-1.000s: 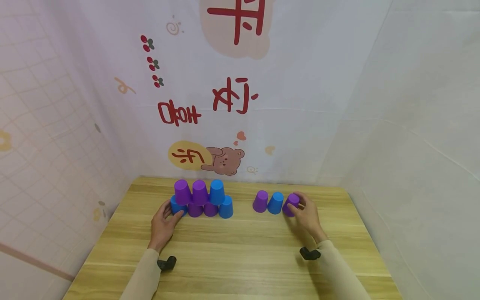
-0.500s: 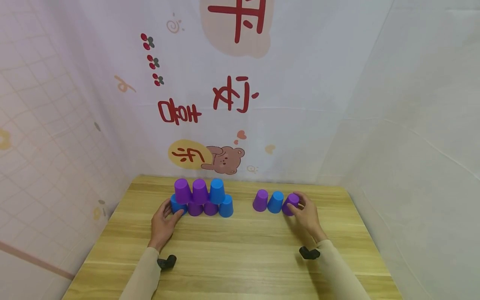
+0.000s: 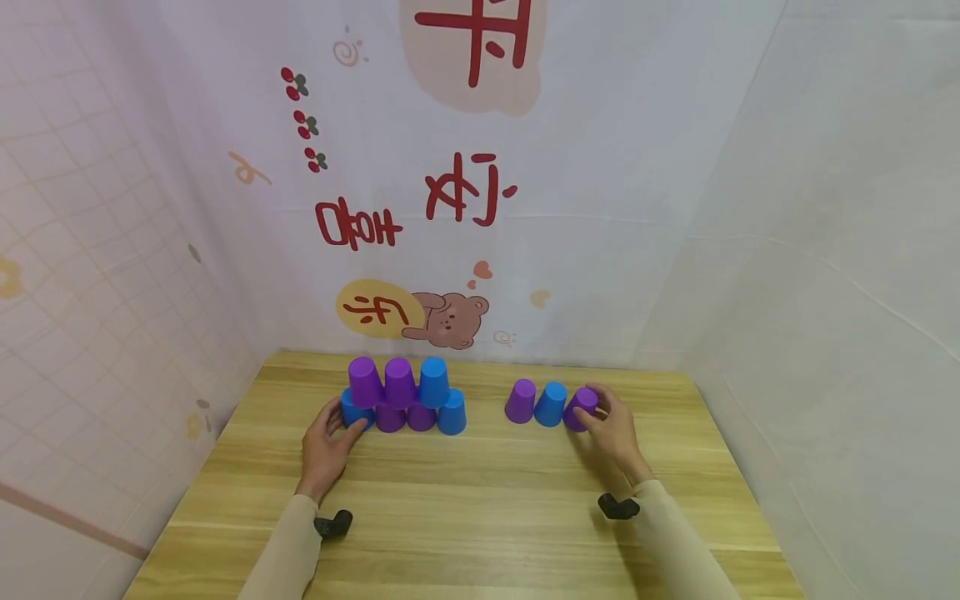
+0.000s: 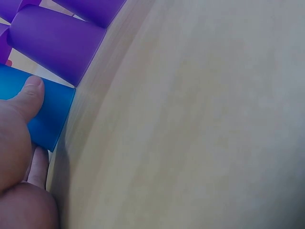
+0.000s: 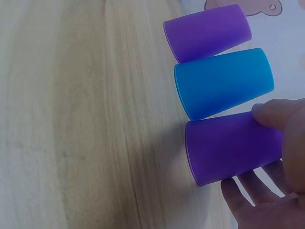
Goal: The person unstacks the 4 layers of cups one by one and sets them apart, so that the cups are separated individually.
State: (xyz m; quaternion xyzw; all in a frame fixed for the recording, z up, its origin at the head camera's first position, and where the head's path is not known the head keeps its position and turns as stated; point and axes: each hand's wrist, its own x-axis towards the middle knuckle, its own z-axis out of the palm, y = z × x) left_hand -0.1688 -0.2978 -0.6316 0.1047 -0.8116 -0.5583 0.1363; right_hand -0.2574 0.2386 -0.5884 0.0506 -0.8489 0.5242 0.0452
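At the left end of a bottom row of upside-down cups, my left hand [image 3: 326, 450] grips a blue cup [image 4: 53, 112], thumb on its near side and fingers around the outer side. Beside it in that row stand two purple cups [image 3: 390, 418] and another blue cup [image 3: 452, 414]. Two purple cups [image 3: 364, 383] and a blue cup [image 3: 434, 383] rest on top as a second layer. My right hand [image 3: 617, 432] holds a purple cup [image 5: 228, 149] between thumb and fingers. It ends a separate row with a blue cup [image 5: 221, 85] and a purple cup [image 5: 207, 31].
The cups stand toward the back of a wooden table [image 3: 480, 517], with a gap between the two groups. A printed white curtain [image 3: 600, 167] rises behind the table's back edge, and pale side panels flank it. Each wrist carries a black mount [image 3: 333, 525].
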